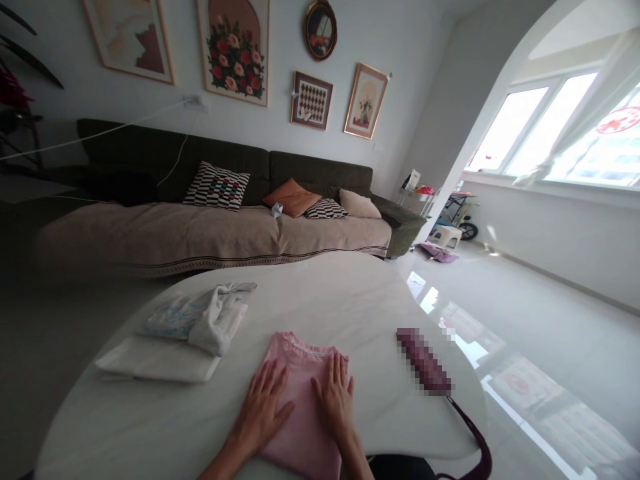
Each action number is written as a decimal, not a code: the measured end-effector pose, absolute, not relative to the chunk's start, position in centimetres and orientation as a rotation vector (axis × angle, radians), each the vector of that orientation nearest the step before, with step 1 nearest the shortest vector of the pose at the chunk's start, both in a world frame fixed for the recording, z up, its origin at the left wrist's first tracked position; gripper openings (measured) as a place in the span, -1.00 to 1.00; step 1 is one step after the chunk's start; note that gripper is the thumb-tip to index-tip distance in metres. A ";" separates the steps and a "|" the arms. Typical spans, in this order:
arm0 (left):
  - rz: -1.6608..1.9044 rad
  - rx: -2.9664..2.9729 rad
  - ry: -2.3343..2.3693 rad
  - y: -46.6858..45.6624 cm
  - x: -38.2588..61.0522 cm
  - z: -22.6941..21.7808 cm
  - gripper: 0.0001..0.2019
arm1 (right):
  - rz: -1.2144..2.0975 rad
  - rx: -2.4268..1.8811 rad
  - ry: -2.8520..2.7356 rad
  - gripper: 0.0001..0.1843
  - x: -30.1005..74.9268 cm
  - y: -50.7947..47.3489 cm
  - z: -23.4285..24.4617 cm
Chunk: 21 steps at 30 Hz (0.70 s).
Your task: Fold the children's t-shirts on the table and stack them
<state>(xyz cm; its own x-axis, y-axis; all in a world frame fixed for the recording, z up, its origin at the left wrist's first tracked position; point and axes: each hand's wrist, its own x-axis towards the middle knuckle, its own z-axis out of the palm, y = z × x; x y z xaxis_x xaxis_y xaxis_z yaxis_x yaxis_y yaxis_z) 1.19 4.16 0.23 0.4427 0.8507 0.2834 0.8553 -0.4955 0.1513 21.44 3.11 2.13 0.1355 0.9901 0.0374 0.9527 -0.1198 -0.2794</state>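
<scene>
A pink shirt (pixel 299 413), folded into a narrow rectangle with its collar at the far end, lies flat on the white table (pixel 320 293). My left hand (pixel 263 403) rests palm down on the shirt's left side, fingers stretched out and thumb apart. On its right side lies my right hand (pixel 336 397), also flat with the fingers extended. Left of the shirt is a small pile: a grey cloth (pixel 216 323) and a clear plastic bag (pixel 170 317) on top of a folded white cloth (pixel 157 360).
A blurred dark red item (pixel 424 360) with a wrist strap (pixel 473 427) lies at the table's right, the strap hanging over the edge. Beyond the table stands a long sofa (pixel 215 233) with several cushions. A white stool (pixel 447 237) stands farther off on the right.
</scene>
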 end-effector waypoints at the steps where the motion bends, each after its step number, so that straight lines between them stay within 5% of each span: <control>1: -0.515 -2.640 -1.583 4.1 1.4 0.2 -0.39 | 0.238 -2.195 -1.890 -0.27 21.7 3.6 2.4; 14: -0.528 -2.582 -1.711 3.8 2.2 0.4 -0.42 | 0.417 -2.010 -1.643 -0.52 27.5 7.9 3.2; 21: -0.517 -2.591 -1.735 3.8 2.3 0.6 -0.42 | 0.608 -1.851 -1.682 -0.82 31.0 10.9 4.5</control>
